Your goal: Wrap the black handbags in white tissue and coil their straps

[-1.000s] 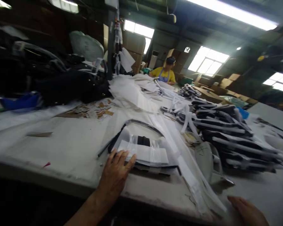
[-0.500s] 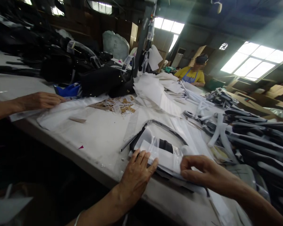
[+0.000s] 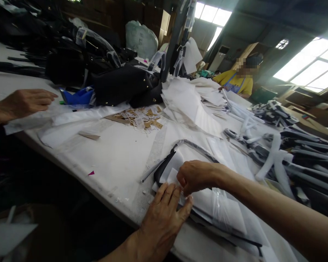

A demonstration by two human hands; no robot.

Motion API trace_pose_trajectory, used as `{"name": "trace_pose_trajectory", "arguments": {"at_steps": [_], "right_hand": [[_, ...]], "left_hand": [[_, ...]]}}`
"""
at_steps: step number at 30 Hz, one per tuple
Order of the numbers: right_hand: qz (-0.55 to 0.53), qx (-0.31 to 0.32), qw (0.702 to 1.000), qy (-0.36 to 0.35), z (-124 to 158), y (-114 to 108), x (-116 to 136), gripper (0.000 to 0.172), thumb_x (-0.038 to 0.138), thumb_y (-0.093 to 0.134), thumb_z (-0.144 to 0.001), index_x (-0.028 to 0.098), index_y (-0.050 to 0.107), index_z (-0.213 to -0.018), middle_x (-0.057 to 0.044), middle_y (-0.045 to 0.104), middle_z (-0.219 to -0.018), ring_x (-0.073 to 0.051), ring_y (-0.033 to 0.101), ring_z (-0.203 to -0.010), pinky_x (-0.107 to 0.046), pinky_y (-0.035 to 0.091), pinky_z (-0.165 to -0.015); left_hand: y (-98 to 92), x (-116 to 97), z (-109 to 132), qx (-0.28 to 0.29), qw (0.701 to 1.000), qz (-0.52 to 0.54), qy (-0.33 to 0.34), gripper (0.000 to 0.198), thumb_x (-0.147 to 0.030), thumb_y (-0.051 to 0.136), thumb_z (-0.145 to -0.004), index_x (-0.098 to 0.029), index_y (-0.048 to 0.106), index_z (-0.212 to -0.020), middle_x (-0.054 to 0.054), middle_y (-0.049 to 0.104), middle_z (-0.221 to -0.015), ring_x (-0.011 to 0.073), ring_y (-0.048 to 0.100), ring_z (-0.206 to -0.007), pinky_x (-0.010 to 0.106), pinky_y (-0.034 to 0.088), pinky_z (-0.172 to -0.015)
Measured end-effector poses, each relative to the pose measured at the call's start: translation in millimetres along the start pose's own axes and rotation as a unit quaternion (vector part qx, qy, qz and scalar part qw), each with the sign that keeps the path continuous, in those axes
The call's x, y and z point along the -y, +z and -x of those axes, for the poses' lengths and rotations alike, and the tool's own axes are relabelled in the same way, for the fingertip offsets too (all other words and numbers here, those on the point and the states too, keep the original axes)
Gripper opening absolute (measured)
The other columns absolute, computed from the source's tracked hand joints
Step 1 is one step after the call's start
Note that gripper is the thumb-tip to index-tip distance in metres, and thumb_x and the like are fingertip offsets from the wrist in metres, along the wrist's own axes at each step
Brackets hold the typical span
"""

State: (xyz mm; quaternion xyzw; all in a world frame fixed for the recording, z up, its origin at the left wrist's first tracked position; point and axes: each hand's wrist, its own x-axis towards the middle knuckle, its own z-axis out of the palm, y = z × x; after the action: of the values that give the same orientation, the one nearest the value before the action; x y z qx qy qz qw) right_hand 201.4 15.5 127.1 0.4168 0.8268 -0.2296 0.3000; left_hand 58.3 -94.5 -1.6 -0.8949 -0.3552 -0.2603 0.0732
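Lower centre of frame: white paper sheet (image 3: 205, 200) under clear film covers the near part of the black bag strap (image 3: 196, 147); the curved far part looks not yet wrapped. left hand (image 3: 164, 218) lies flat, fingers spread on the paper; right hand (image 3: 194, 176) pinches the paper's edge. Pile of wrapped straps (image 3: 303, 156) at right; another person's hand (image 3: 24, 103) upper left.

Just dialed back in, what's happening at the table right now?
The person's left hand lies flat on white paper laid over a black strap at the table edge. The right hand, fingers bunched, seems to pinch that paper's corner by the left fingertips. Clear plastic covers part of it. A co-worker's hand rests on a plastic sheet far left.
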Motion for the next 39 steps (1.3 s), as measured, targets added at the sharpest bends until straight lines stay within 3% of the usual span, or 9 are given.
{"name": "trace_pose_trajectory", "arguments": {"at_steps": [6, 11, 15, 19, 23, 28, 31, 35, 39], "right_hand": [[0.054, 0.005, 0.999, -0.001, -17.3, -3.4, 0.7, 0.023, 0.038, 0.084, -0.060, 0.021, 0.077, -0.073, 0.004, 0.058, -0.050, -0.011, 0.050, -0.046, -0.022, 0.030, -0.046], [0.135, -0.034, 0.990, -0.035, -23.0, 5.0, -8.4, 0.037, 0.055, 0.079, -0.069, 0.019, 0.074, -0.067, -0.003, 0.065, -0.058, -0.018, 0.061, -0.058, -0.030, 0.039, -0.062], [0.165, -0.165, 0.972, -0.036, -17.9, 16.0, -36.3, 0.058, 0.070, 0.077, -0.063, 0.017, 0.070, -0.087, -0.009, 0.070, -0.084, -0.026, 0.065, -0.080, -0.036, 0.041, -0.076], [0.129, -0.292, 0.943, 0.097, 1.6, 20.8, -56.2, 0.054, 0.055, 0.081, -0.070, 0.017, 0.065, -0.105, -0.013, 0.067, -0.105, -0.031, 0.062, -0.097, -0.041, 0.040, -0.087], [-0.029, -0.377, 0.915, 0.138, 9.5, 42.5, -50.8, 0.078, 0.054, 0.076, -0.075, 0.018, 0.048, -0.138, -0.016, 0.057, -0.132, -0.033, 0.057, -0.116, -0.045, 0.041, -0.095], [-0.176, -0.305, 0.926, 0.135, -4.1, 85.4, -41.7, 0.094, 0.057, 0.073, -0.073, 0.017, 0.035, -0.150, -0.018, 0.052, -0.142, -0.035, 0.051, -0.128, -0.048, 0.037, -0.105], [-0.175, -0.339, 0.910, 0.160, -4.0, 92.0, -39.4, 0.098, 0.058, 0.073, -0.072, 0.013, 0.035, -0.150, -0.021, 0.047, -0.147, -0.036, 0.045, -0.133, -0.050, 0.032, -0.111], [-0.160, -0.352, 0.911, 0.146, 4.9, 93.7, -27.1, 0.089, 0.057, 0.068, -0.076, 0.017, 0.036, -0.150, -0.017, 0.047, -0.148, -0.034, 0.042, -0.138, -0.052, 0.025, -0.116], [-0.163, -0.325, 0.914, 0.180, 6.7, 101.3, -18.2, 0.087, 0.060, 0.065, -0.076, 0.018, 0.040, -0.148, -0.017, 0.045, -0.150, -0.036, 0.039, -0.140, -0.055, 0.026, -0.117]], "left_hand": [[-2.5, -0.5, -2.3, 0.003, 1.000, 0.003, -0.010, 0.040, -0.033, 0.044, -0.099, -0.027, 0.048, -0.139, 0.011, 0.062, -0.124, 0.0266, 0.052, -0.120, 0.044, 0.026, -0.110], [-2.1, -0.4, -3.1, -0.018, 1.000, 0.006, -0.017, 0.037, -0.033, 0.044, -0.099, -0.026, 0.052, -0.135, 0.009, 0.063, -0.121, 0.0263, 0.054, -0.118, 0.043, 0.025, -0.111], [-0.7, -0.2, -1.7, -0.001, 1.000, 0.006, -0.011, 0.038, -0.033, 0.047, -0.098, -0.027, 0.051, -0.136, 0.011, 0.060, -0.127, 0.0270, 0.051, -0.121, 0.044, 0.025, -0.110], [0.0, -0.1, -0.5, 0.011, 1.000, 0.013, -0.008, 0.039, -0.033, 0.048, -0.098, -0.027, 0.050, -0.137, 0.012, 0.059, -0.128, 0.0269, 0.049, -0.122, 0.044, 0.027, -0.109], [-0.1, 0.2, -0.5, -0.003, 1.000, 0.016, -0.008, 0.039, -0.031, 0.050, -0.097, -0.027, 0.050, -0.136, 0.010, 0.059, -0.128, 0.0268, 0.050, -0.120, 0.044, 0.029, -0.109], [6.2, 3.6, -1.5, -0.057, 0.998, 0.014, -0.003, 0.037, -0.032, 0.052, -0.096, -0.028, 0.053, -0.132, 0.008, 0.062, -0.121, 0.0256, 0.054, -0.113, 0.042, 0.033, -0.105], [11.2, 9.0, -3.9, -0.086, 0.996, 0.023, 0.016, 0.042, -0.031, 0.054, -0.094, -0.026, 0.049, -0.135, 0.007, 0.064, -0.115, 0.0244, 0.058, -0.105, 0.042, 0.036, -0.101], [8.5, 19.5, -8.9, 0.004, 0.994, 0.111, -0.006, 0.059, -0.031, 0.068, -0.084, -0.016, 0.043, -0.135, 0.007, 0.066, -0.111, 0.0227, 0.060, -0.100, 0.040, 0.040, -0.100], [-6.5, 34.0, -14.8, 0.088, 0.976, 0.196, -0.028, 0.045, -0.029, 0.074, -0.080, -0.018, 0.052, -0.117, 0.005, 0.066, -0.108, 0.0218, 0.060, -0.101, 0.036, 0.044, -0.096]]}}
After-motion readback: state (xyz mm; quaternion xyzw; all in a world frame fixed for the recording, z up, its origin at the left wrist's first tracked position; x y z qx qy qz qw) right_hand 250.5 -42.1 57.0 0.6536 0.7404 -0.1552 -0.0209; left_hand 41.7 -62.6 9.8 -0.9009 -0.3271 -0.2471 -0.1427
